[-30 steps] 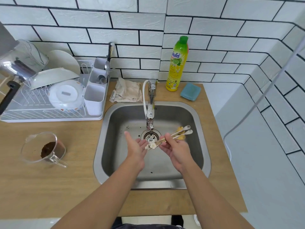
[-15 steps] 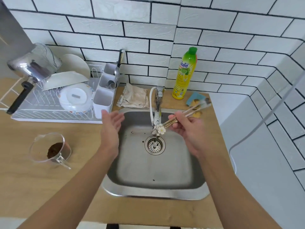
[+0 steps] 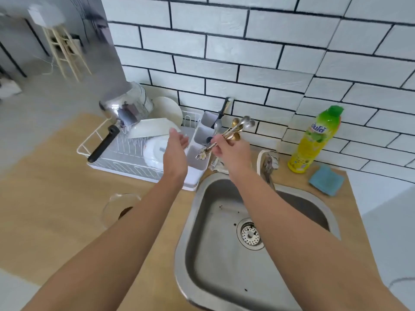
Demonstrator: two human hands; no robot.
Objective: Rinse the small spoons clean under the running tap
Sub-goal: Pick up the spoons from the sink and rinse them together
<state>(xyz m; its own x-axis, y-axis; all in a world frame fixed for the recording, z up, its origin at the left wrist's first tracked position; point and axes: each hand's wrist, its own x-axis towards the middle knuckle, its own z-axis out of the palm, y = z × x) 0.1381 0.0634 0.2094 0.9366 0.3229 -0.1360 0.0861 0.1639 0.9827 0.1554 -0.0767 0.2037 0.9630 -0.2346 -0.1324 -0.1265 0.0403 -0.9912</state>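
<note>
metal small spoons point(image 3: 233, 131) pinched by right hand point(image 3: 231, 151) above cutlery holder point(image 3: 197, 151).

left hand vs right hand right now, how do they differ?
The left hand is open with straight fingers and holds nothing; the right hand pinches the bundle of small spoons. The left hand hangs over the plates in the dish rack; the right hand is at the cutlery holder, bowls of the spoons pointing up toward the wall. Both are raised off the sink.

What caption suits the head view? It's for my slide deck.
Right hand holds small spoons over the cutlery holder; left hand open beside.
</note>
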